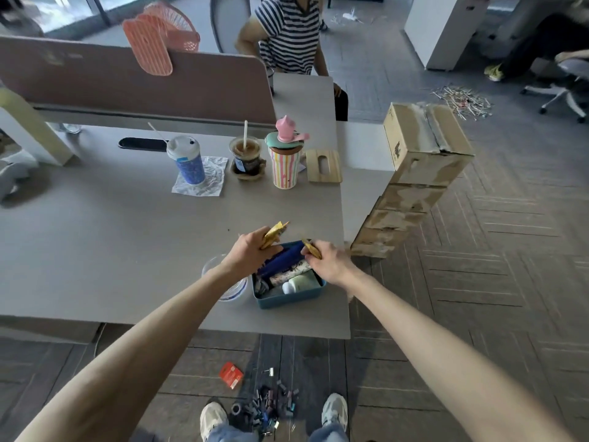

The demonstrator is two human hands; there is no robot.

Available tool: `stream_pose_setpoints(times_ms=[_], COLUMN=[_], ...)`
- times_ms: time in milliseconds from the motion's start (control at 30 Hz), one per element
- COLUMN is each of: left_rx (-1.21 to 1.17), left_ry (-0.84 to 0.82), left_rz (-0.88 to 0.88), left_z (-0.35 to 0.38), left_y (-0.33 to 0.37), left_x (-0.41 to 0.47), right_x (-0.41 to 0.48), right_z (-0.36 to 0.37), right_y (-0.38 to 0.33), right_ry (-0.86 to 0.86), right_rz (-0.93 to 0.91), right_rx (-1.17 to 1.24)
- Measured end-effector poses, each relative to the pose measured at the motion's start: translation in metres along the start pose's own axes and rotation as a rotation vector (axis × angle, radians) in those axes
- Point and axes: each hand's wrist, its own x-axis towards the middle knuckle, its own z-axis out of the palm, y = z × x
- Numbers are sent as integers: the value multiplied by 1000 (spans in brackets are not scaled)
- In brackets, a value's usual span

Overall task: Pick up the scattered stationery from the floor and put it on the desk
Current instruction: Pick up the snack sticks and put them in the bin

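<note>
Head view: left grip (251, 252) clamps crumpled yellow packets (274, 233), right grip (328, 261) pinches one yellow packet (311, 249) over teal tray (288, 300)

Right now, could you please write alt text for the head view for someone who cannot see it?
A person's left hand and right hand each grip yellow packets above a blue tray of stationery on a grey desk. Small clips and a red box lie on the floor by their shoes.

teal tray (288, 299), orange packet (231, 374), striped cup (284, 169)
</note>
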Motion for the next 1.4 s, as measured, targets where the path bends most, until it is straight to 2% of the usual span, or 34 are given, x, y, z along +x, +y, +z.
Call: stream_pose_setpoints(times_ms=[167, 267, 400, 567, 667, 800, 1033, 1133, 1400], left_rx=[-84, -28, 50, 117, 134, 136, 141, 119, 139], left_ry=[47, 52, 48, 30, -8, -55, -42, -25, -44], left_rz=[-118, -131, -64, -29, -28, -39, -13, -10, -47], left_z=[-25, -34, -39, -40, -37, -31, -26, -26, -29], left_y=[-14, -25, -33, -31, -28, -29, -25, -28, -28], left_x=[-28, -44, -58, -59, -58, -56, -55, -55, -56], right_x=[16, 24, 30, 28, 26, 23, 22, 26, 31], right_z=[15, 29, 41, 38, 30, 27, 28, 23, 20], right_y=[-26, -33, -40, -28, -19, -12, -13, -19, -28], right_ry=[-336, -408, -406, -350, -316, -371, -264, -309, -416], right_rz=[-78, -126, -220, -249, -245, -227, -189, -222, -168], right_rx=[-522, -725, -751, -749, -726, -703, -676, -723, -769])
